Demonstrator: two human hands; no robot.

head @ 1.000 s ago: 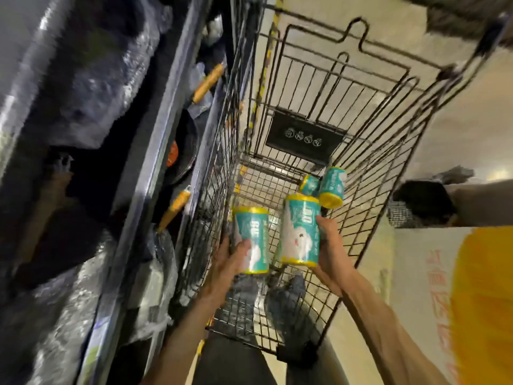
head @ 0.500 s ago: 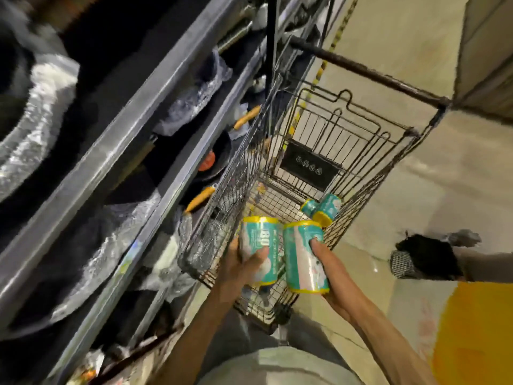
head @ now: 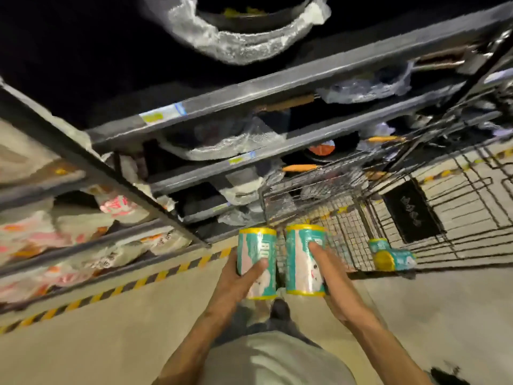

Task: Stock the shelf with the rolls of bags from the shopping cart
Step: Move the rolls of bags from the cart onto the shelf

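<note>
1. The grey metal shelving unit (head: 277, 79) is running across the upper part of the view, its front edges slanting down toward the left; a dark upright post (head: 105, 173) is dividing it into bays
2. The yellow-and-black striped floor line (head: 138, 282) is tracing the foot of the shelving, and the bare beige floor (head: 111, 337) is lying open between that line and the person
3. The black wire shopping cart (head: 458, 218) is standing at the right, just beside the shelf fronts, with its near corner close to the two held rolls
4. The left hand (head: 236, 284) is gripping one teal roll of bags with yellow end rims (head: 256, 259), thumb lying across its front and fingers wrapping behind
5. The right hand (head: 333, 279) is gripping a second teal, yellow-rimmed roll (head: 301, 257), fingers stretching up along its printed side
6. Both held rolls are standing upright and side by side, nearly touching, in front of the lowest shelf edge and outside the cart
7. Each label is showing a pale cartoon figure on teal, with white lettering blurring beyond reading
8. A third teal roll (head: 391, 258) is lying on its side on the cart floor, its yellow end facing the viewer
9. Plastic-wrapped dark pans (head: 227, 31) are occupying the shelves above, and pale printed packets (head: 83, 229) are filling the left bay
</note>
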